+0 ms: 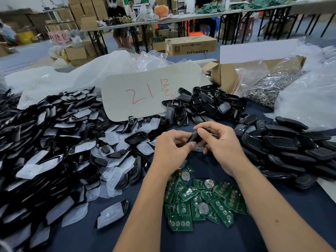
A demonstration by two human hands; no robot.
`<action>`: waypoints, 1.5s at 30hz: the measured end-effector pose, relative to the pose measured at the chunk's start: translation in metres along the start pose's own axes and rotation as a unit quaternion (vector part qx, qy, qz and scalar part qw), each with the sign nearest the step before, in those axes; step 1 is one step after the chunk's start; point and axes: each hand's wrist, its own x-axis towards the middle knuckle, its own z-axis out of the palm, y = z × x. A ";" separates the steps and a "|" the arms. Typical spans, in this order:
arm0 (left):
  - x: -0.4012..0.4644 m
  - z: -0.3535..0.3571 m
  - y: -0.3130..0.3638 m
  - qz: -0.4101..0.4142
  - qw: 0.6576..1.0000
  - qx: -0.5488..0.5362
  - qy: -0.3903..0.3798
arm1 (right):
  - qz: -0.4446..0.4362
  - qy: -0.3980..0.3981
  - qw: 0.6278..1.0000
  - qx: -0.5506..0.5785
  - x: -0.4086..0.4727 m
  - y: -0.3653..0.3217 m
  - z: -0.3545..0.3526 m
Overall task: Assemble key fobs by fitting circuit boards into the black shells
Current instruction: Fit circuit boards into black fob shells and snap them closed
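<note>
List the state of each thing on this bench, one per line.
Black shell: held off the table, gripped by both hands.
Left hand: gripping the shell.
Right hand: gripping the shell.
Circuit boards: loose heap, not fitted.
Cardboard box: open.

Black shell [194,137], pinched betw. left hand [172,150] & right hand [220,142]; green circuit boards [200,200] heaped below; shell piles [54,142] both sides.
</note>
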 end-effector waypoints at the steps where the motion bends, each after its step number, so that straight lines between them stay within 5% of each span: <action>1: 0.000 0.000 0.000 0.000 1.000 -0.001 0.004 | 0.005 0.001 1.000 0.012 0.000 0.000 0.000; 12: 0.004 -0.006 -0.003 -0.014 0.999 -0.031 0.029 | 0.025 -0.030 0.997 0.066 0.000 0.000 -0.002; 28: 0.002 -0.008 -0.001 0.063 0.995 0.071 0.029 | -0.127 -0.038 0.974 -0.183 -0.006 -0.008 0.007; 31: 0.003 -0.004 -0.001 0.075 0.994 0.070 0.048 | -0.117 -0.032 0.982 -0.146 -0.006 -0.007 0.007; 36: 0.007 -0.002 -0.003 -0.023 0.994 -0.095 0.056 | -0.043 0.009 0.999 -0.026 -0.001 -0.001 0.004; 45: 0.005 -0.005 -0.005 -0.105 0.942 -0.318 -0.037 | 0.005 -0.031 0.999 0.033 0.000 -0.003 0.001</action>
